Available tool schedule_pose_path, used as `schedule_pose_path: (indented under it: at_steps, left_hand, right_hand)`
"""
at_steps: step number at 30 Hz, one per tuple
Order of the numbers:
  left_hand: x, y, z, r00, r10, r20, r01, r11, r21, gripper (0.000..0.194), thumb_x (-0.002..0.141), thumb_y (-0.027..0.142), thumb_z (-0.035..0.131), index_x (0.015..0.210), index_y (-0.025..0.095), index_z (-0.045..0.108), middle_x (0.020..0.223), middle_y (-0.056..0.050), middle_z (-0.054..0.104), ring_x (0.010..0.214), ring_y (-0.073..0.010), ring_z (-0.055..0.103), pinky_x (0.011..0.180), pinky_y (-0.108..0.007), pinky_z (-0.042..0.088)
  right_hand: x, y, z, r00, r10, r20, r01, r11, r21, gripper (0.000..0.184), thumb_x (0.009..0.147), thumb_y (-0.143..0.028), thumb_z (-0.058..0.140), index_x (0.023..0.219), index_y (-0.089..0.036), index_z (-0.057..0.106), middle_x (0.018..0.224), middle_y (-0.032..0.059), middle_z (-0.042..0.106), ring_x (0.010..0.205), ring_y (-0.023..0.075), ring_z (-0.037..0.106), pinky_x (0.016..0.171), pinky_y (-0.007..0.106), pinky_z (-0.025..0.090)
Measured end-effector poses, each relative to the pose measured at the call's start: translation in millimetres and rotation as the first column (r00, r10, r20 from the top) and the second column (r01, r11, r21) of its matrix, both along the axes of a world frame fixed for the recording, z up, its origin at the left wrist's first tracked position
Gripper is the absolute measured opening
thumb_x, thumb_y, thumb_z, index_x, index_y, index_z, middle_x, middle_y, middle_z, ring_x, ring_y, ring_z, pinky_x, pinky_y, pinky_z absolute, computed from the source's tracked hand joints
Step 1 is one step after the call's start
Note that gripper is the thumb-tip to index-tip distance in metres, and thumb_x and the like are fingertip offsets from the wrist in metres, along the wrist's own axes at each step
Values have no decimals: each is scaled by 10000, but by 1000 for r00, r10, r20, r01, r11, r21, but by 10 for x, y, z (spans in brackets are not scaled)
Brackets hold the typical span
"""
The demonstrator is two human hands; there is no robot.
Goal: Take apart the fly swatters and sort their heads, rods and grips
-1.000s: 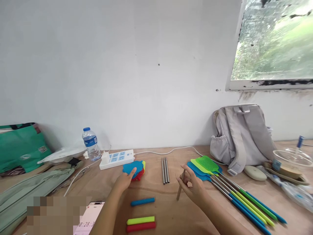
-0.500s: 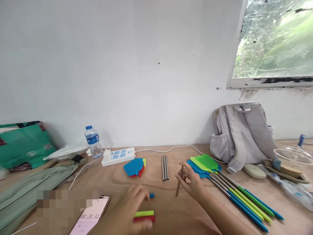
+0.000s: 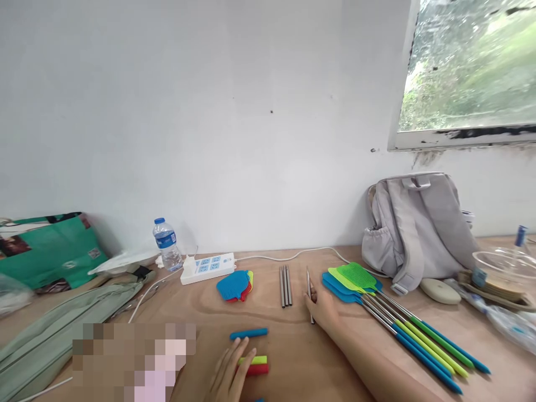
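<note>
My right hand grips a thin metal tube, which stands tilted with its lower end at the tabletop. Left of it, several similar metal tubes lie side by side. At the bottom, my left hand is spread with nothing visible in its fingers, its fingertips by a yellow-green handle grip and a red handle grip, partly covering both. A blue handle grip lies just beyond. Farther back is a stack of fly swatter heads, blue on top. A blue tip shows at the bottom edge.
Several complete fly swatters lie fanned on the right. Behind them stand a grey backpack and a plastic cup. A power strip, water bottle, green bag and grey-green bag are on the left.
My left hand has left the swatter heads and come down toward me to the handle grips. My right hand keeps the metal tube, now turned, its upper end pointing away and slightly left.
</note>
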State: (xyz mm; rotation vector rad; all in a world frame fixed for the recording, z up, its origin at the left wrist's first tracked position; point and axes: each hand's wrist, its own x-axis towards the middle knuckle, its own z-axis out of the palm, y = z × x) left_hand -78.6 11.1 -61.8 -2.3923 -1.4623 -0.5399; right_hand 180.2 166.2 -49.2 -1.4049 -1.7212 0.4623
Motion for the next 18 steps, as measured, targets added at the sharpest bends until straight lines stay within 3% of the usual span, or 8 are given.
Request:
schedule_pose_path:
  at_steps: [3, 6, 12, 18]
  left_hand:
    - [-22, 177, 148, 995, -98, -31, 95, 991, -93, 828, 682, 577, 585, 1386, 285, 262, 1344, -69, 455, 1188, -299, 459, 969, -423, 394]
    - [6, 270, 253, 999, -44, -17, 39, 973, -228, 835, 631, 571, 627, 1354, 267, 343, 1371, -73, 414, 1219, -321, 414, 999, -475, 344]
    - [21, 289, 387, 995, 37, 95, 7, 902, -431, 727, 569, 438, 716, 1249, 334, 480, 1349, -25, 459, 1200, -290, 435, 1008, -428, 340]
    - [22, 312, 467, 961, -28, 276, 157, 874, -459, 421, 700, 442, 639, 1102, 325, 586, 1190, -8, 581, 1088, -235, 511, 943, -351, 394]
  right_hand:
    - [-56, 154, 26, 998, -34, 48, 35, 999, -17, 221, 672, -87, 498, 848, -129, 624, 598, 18, 597, 580, 170, 547, 528, 223, 350]
    - [-162, 277, 29, 995, -61, 76, 64, 997, -33, 151, 643, -46, 516, 715, -142, 608, 636, 46, 633, 625, 177, 567, 553, 220, 347]
    - [-321, 407, 26, 999, -43, 32, 44, 998, -36, 106, 739, -125, 518, 734, -148, 621, 714, 92, 680, 691, 203, 615, 599, 240, 392]
    - [-314, 373, -12, 994, 55, -91, -55, 998, -2, 205, 766, -156, 474, 895, -147, 634, 761, 71, 687, 708, 205, 630, 650, 276, 443]
